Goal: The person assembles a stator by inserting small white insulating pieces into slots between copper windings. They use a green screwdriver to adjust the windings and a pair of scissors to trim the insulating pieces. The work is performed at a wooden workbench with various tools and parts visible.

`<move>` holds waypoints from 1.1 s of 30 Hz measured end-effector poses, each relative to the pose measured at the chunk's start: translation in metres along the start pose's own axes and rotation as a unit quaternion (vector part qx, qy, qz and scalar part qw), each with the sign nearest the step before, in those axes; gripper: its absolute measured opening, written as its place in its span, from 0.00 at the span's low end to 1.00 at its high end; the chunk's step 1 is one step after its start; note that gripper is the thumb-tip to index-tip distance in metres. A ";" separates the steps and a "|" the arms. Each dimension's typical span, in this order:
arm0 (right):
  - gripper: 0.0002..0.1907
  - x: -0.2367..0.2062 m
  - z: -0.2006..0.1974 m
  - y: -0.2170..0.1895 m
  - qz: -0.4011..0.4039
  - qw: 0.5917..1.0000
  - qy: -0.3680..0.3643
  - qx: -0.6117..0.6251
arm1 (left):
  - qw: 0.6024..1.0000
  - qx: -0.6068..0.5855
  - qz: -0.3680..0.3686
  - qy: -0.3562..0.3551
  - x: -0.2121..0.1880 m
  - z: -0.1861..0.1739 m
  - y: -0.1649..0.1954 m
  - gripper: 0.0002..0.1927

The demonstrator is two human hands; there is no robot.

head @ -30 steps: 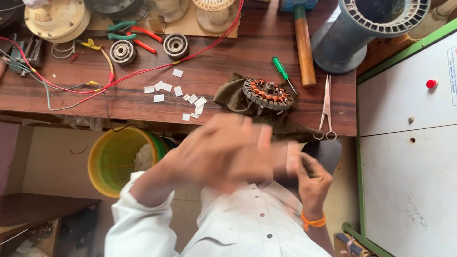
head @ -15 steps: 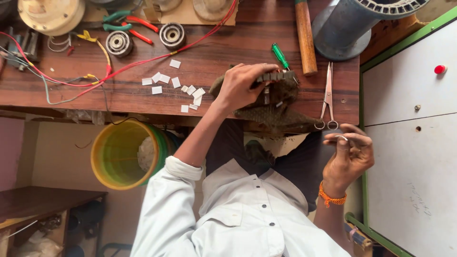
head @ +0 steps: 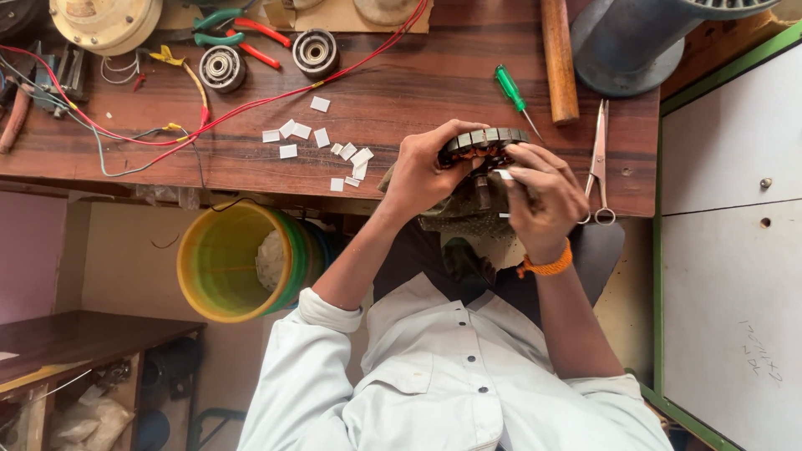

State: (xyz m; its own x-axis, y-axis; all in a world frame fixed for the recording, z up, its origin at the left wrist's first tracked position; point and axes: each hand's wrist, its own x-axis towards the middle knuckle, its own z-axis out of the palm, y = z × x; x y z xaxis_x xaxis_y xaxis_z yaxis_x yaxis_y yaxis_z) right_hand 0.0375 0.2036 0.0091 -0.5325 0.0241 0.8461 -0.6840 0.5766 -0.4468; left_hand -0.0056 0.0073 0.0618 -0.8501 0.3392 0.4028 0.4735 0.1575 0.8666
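My left hand (head: pixel 422 171) grips a round motor stator (head: pixel 484 142) with copper windings and holds it tilted just above the front edge of the wooden table (head: pixel 401 92). My right hand (head: pixel 543 196), with an orange band on the wrist, pinches a small white paper slip (head: pixel 504 174) against the stator's near side. A dark green cloth (head: pixel 455 219) lies under both hands at the table's edge. Several more white paper slips (head: pixel 322 138) are scattered on the table just left of my left hand.
Scissors (head: pixel 600 159), a green screwdriver (head: pixel 511 90) and a wooden handle (head: pixel 558 58) lie right of the stator. Two bearings (head: pixel 222 68), pliers and red wires (head: pixel 251 104) sit at the far left. A yellow bucket (head: pixel 230 263) stands below the table; a white cabinet (head: pixel 735 250) is on the right.
My left hand reached from my lap to the stator and lifted it off the cloth. My right hand rose from beside my lap and met the stator with the slip.
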 end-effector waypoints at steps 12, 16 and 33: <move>0.12 0.008 0.039 0.006 0.043 0.997 -0.032 -0.055 | 0.998 -0.038 -0.051 0.011 0.018 -0.013 -0.018 0.21; 0.11 0.009 0.048 0.012 0.093 0.995 -0.044 0.012 | 0.992 0.115 -0.042 -0.020 0.029 -0.018 -0.015 0.26; 0.11 -0.004 0.061 0.026 0.121 0.986 -0.059 0.098 | 0.991 0.115 -0.039 -0.061 0.046 -0.017 -0.035 0.20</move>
State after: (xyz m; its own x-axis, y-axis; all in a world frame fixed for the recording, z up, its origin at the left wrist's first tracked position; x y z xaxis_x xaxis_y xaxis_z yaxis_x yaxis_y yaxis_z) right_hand -0.0086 0.1688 -0.0236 -0.7385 0.0389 0.6731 -0.6069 0.3966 -0.6888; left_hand -0.0653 0.0015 0.0547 -0.8589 0.4251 0.2857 0.4585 0.3895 0.7988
